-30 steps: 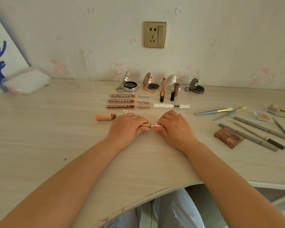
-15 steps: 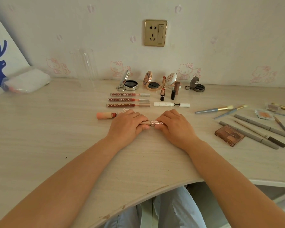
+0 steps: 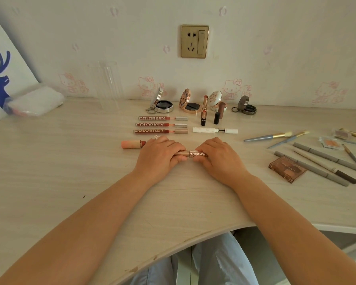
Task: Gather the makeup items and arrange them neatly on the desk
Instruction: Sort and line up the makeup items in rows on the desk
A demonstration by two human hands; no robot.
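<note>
rose-gold lip tube (image 3: 190, 154) lies sideways at the desk's (image 3: 49, 182) centre, left hand (image 3: 159, 156) and right hand (image 3: 219, 157) each grasping an end; likely aligning it; next, release beneath the colorkey row (image 3: 162, 124) at 12 o'clock.

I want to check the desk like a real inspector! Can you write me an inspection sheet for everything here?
Surface: pale wood-look desk, front edge chipped.
Job's things: rose-gold tube held flat on the desk; three Colorkey tubes in a neat stack; open compacts along the wall; brushes and pencils loose at right.
Clutter: clear cup, plastic pouch.
Hands: left hand and right hand each grip an end of the tube.
Cables: nothing seen.
Surroundings: wall socket, cartoon cat stickers.
</note>
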